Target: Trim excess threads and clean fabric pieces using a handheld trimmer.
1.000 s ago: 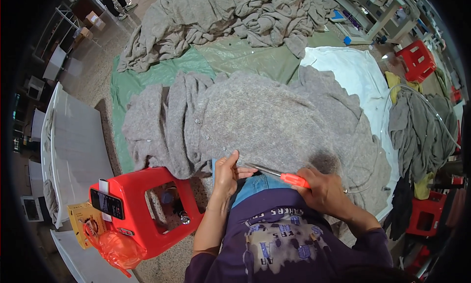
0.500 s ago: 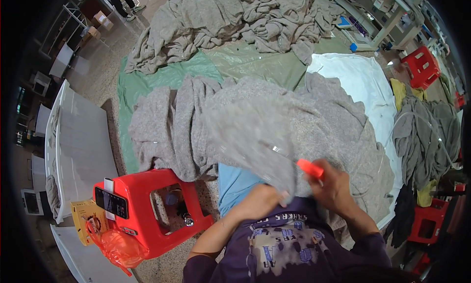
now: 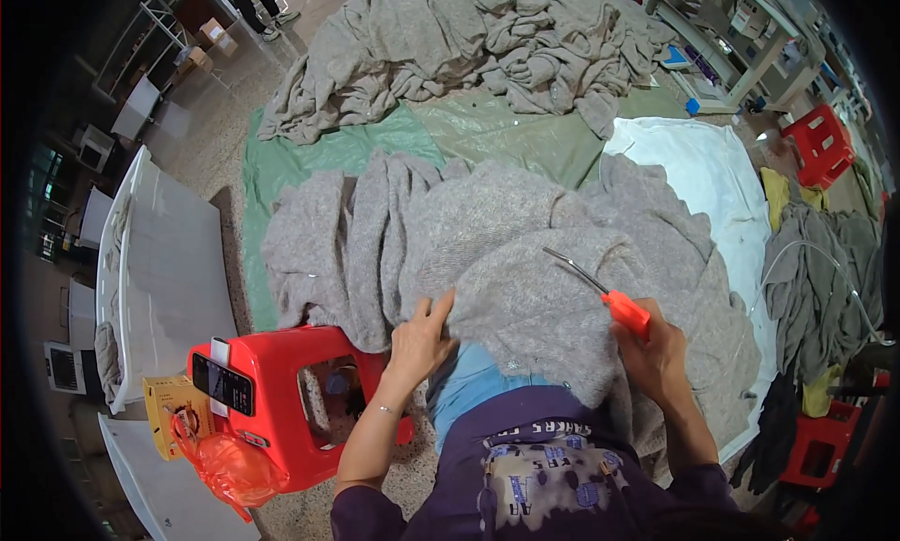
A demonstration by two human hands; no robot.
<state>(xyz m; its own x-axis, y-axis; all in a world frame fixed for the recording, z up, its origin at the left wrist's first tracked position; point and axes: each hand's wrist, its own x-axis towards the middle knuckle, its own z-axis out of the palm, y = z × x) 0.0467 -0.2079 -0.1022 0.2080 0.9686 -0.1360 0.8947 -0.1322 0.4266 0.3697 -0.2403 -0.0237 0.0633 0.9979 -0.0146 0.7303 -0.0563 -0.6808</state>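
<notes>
Grey knitted fabric point(image 3: 506, 232) lies in loose folds before me, its near part over my lap. My right hand point(image 3: 653, 353) is closed around the orange handle of a slim tool point(image 3: 626, 311); its thin metal shaft points up and left above the knit. I cannot make out the kind of tip. At the left near edge of the fabric rests my left hand point(image 3: 420, 342), fingers stretched out and apart on the cloth. Below it shows light blue cloth point(image 3: 478, 370) on my legs.
At my left stands a red plastic stool point(image 3: 272, 353) with a phone point(image 3: 223, 383), a yellow box point(image 3: 171, 414) and an orange plastic bag point(image 3: 234, 468) beside it. Green sheeting point(image 3: 347, 145) lies under the fabric. A large grey knit heap point(image 3: 450, 44) sits farther off.
The lifted grey fabric has come down flat. My left hand has moved left and up from my lap onto its edge. The tool in my right hand now shows its metal shaft.
</notes>
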